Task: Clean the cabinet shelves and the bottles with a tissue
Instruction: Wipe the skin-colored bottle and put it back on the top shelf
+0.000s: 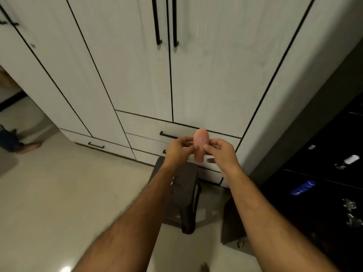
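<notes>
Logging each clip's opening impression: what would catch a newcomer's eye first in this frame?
First, the small peach-pink rounded bottle with a blue-and-red label, held up at centre frame, pinched between the left hand and the right hand. Behind it rise the tall white wood-grain cabinet doors with long black handles, all closed. Below the hands, a dark patterned bag sits on the pale glossy floor.

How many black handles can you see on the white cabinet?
5: two long vertical ones up on the tall doors, three short drawer pulls below, one mostly hidden behind the hands.
</notes>
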Demonstrator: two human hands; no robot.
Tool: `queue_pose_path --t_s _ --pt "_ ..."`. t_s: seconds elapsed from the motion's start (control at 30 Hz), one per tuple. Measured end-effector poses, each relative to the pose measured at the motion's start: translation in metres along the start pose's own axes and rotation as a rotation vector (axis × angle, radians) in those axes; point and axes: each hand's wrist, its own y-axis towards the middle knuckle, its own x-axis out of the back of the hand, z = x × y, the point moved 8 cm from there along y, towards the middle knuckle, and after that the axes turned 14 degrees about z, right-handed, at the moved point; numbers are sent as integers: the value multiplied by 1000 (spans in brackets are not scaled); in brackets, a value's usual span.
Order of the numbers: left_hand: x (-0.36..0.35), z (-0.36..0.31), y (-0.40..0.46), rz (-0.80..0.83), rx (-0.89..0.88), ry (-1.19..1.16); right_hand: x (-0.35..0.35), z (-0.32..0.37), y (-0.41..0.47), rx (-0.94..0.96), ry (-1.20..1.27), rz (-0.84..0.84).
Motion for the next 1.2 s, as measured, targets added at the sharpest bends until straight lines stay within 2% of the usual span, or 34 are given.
queue_pose_path --t_s 0.3,0.5,0.73,0.97,1.2 --pt "-37 -60 -41 69 -156 53 29 37 -81 122 49 -151" --pt "-96 -106 -63 141 -270 91 75 53 -144 176 10 -280" --pt "-184 -177 -71 231 -376 74 160 93 -208 279 -13 -368" --pt "-299 -260 -77 315 -489 63 277 133 -273 368 -52 -436" --pt "-372 -342 -75 283 -637 156 365 183 -312 514 -91 -453"
